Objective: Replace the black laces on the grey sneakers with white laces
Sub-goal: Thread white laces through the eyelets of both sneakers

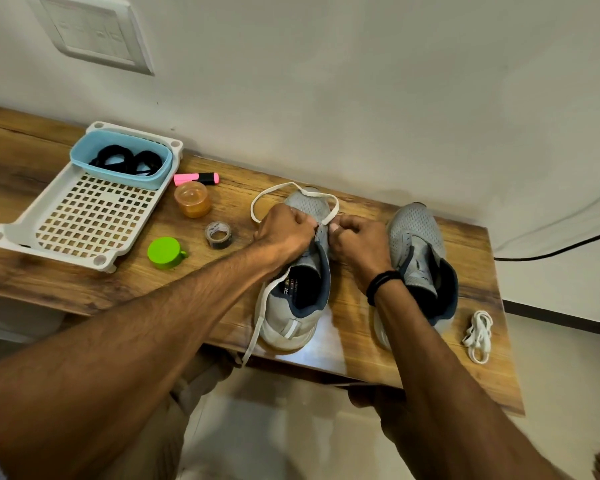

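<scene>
Two grey sneakers stand on the wooden table, toes toward the wall. Over the eyelets of the left sneaker (293, 299), my left hand (286, 230) and my right hand (359, 242) both have curled fingers pinching a white lace (293, 187). That lace loops over the toe and trails down the shoe's left side past the table edge. The right sneaker (418, 244) has no lace in it. A bundled second white lace (478, 336) lies to its right. The black laces (127, 159) sit coiled in a blue tub (84, 157).
The blue tub rests in a white perforated tray (94, 216) at the left. Between tray and shoes lie a pink highlighter (196, 178), an orange jar (192, 199), a tape roll (218, 234) and a green lid (165, 252). The wall is close behind; a black cable (551, 251) runs at the right.
</scene>
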The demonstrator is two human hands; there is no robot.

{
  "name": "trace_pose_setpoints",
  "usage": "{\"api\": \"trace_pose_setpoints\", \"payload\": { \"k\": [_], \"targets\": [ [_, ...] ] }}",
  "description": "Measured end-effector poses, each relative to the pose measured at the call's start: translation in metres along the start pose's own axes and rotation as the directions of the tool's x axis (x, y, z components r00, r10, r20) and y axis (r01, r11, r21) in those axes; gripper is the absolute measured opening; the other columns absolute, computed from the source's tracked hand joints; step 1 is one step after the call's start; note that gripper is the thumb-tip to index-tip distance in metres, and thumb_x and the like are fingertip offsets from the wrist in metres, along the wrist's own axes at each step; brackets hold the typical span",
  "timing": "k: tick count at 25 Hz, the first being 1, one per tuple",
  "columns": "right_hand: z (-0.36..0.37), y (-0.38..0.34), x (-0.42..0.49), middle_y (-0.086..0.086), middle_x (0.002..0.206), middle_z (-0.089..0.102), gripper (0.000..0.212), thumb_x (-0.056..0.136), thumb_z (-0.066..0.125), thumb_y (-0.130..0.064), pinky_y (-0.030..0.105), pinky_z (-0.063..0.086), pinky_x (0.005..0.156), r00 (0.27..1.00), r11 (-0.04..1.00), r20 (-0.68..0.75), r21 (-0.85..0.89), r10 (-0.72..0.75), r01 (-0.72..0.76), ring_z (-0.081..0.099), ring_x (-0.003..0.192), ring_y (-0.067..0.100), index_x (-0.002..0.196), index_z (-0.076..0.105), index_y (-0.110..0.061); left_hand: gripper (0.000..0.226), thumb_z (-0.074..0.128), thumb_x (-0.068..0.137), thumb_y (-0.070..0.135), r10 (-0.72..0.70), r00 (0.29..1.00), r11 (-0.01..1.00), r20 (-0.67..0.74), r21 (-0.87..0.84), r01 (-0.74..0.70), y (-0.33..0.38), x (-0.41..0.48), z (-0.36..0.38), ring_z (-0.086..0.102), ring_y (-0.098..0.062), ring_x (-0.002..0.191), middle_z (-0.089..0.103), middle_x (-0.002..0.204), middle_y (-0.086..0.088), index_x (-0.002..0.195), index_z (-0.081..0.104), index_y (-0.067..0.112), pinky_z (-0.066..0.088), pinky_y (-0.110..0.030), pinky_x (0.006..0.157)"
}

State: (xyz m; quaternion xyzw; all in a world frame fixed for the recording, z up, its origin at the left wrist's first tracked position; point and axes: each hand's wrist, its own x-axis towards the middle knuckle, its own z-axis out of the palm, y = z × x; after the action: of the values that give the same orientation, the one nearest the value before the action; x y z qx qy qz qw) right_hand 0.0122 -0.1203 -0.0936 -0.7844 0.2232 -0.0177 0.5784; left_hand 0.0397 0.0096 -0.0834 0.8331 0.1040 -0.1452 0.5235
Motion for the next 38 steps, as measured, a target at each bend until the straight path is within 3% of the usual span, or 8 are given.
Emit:
{"api": "trace_pose_setpoints", "payload": {
  "k": [2, 6, 10, 15, 20, 27, 32, 38],
  "targets": [
    [0.000, -0.005, 0.003, 0.001, 0.059, 0.062, 0.021, 0.087, 0.070, -0.020, 0.037, 0.054, 0.063, 0.996, 0.995, -0.002, 0.043, 0.091, -0.091, 0.058, 0.057, 0.018, 0.067, 0.067, -0.014, 0.008, 0.076, 0.082, 0.013, 0.047, 0.999, 0.999, -0.011, -0.011, -0.047, -0.005, 0.002, -0.003, 0.070, -0.015, 0.090, 0.074, 0.089, 0.005, 0.083, 0.073, 0.021, 0.058, -0.037, 0.090],
    [0.002, -0.019, 0.006, 0.002, 0.056, 0.056, 0.047, 0.072, 0.078, -0.059, 0.034, 0.049, 0.058, 0.995, 0.958, 0.038, -0.275, 0.092, -0.079, 0.054, 0.055, 0.019, 0.060, 0.064, -0.015, 0.013, 0.083, 0.076, 0.009, 0.111, 0.993, 0.994, -0.034, 0.028, -0.110, -0.009, 0.006, -0.010, 0.072, -0.012, 0.083, 0.075, 0.083, 0.004, 0.084, 0.077, 0.019, 0.061, -0.035, 0.083],
    [0.010, -0.031, 0.005, -0.001, 0.063, 0.056, 0.036, 0.073, 0.081, -0.045, 0.024, 0.036, 0.050, 0.997, 0.820, 0.063, -0.573, 0.050, -0.005, 0.050, 0.057, 0.015, 0.066, 0.063, -0.015, 0.017, 0.081, 0.076, 0.004, 0.176, 0.984, 0.980, 0.015, 0.094, -0.177, -0.010, 0.008, -0.014, 0.072, -0.011, 0.081, 0.077, 0.086, 0.003, 0.088, 0.080, 0.016, 0.062, -0.033, 0.081],
    [0.002, -0.023, 0.012, 0.003, 0.065, 0.061, 0.009, 0.083, 0.069, -0.006, 0.029, 0.044, 0.059, 0.990, 0.924, 0.083, -0.376, 0.110, -0.071, 0.053, 0.062, 0.017, 0.077, 0.074, -0.002, 0.018, 0.086, 0.075, 0.010, 0.254, 0.967, 0.953, 0.034, 0.163, -0.256, -0.014, 0.007, -0.014, 0.070, -0.006, 0.079, 0.076, 0.085, 0.006, 0.091, 0.079, 0.016, 0.059, -0.028, 0.084],
    [-0.004, -0.017, 0.011, 0.005, 0.073, 0.067, 0.020, 0.084, 0.065, 0.005, 0.031, 0.051, 0.068, 0.988, 0.959, 0.072, -0.260, 0.136, -0.113, 0.058, 0.069, 0.016, 0.073, 0.071, -0.011, 0.017, 0.085, 0.077, 0.012, 0.303, 0.952, 0.935, 0.030, 0.184, -0.304, -0.014, 0.002, -0.009, 0.069, -0.005, 0.079, 0.076, 0.087, 0.005, 0.092, 0.079, 0.016, 0.059, -0.028, 0.084],
    [-0.002, -0.014, 0.009, -0.005, 0.066, 0.064, 0.017, 0.083, 0.063, 0.000, 0.025, 0.049, 0.058, 0.999, 0.944, 0.036, -0.329, 0.041, -0.027, 0.056, 0.059, 0.009, 0.081, 0.076, -0.011, 0.015, 0.076, 0.086, 0.028, 0.488, 0.870, 0.767, 0.067, 0.442, -0.464, -0.008, -0.004, -0.004, 0.067, -0.017, 0.092, 0.071, 0.104, 0.003, 0.101, 0.075, 0.025, 0.055, -0.038, 0.083],
    [-0.001, -0.015, 0.008, 0.007, 0.081, 0.074, 0.017, 0.083, 0.062, -0.003, 0.039, 0.057, 0.074, 0.992, 0.912, 0.120, -0.404, -0.033, 0.079, 0.064, 0.074, 0.017, 0.087, 0.078, -0.008, 0.016, 0.065, 0.091, 0.032, 0.515, 0.855, 0.629, 0.059, 0.652, -0.424, -0.005, -0.004, -0.005, 0.068, -0.025, 0.094, 0.074, 0.100, -0.001, 0.099, 0.077, 0.026, 0.047, -0.037, 0.088],
    [-0.003, -0.014, 0.010, 0.004, 0.094, 0.076, 0.017, 0.084, 0.064, -0.008, 0.037, 0.058, 0.085, 0.989, 0.875, 0.143, -0.471, -0.047, 0.110, 0.069, 0.092, 0.019, 0.092, 0.078, -0.012, 0.015, 0.063, 0.090, 0.028, 0.533, 0.828, 0.616, 0.175, 0.590, -0.522, -0.006, 0.001, -0.007, 0.066, -0.027, 0.093, 0.070, 0.097, -0.002, 0.094, 0.075, 0.021, 0.048, -0.041, 0.087]
  ]
}}
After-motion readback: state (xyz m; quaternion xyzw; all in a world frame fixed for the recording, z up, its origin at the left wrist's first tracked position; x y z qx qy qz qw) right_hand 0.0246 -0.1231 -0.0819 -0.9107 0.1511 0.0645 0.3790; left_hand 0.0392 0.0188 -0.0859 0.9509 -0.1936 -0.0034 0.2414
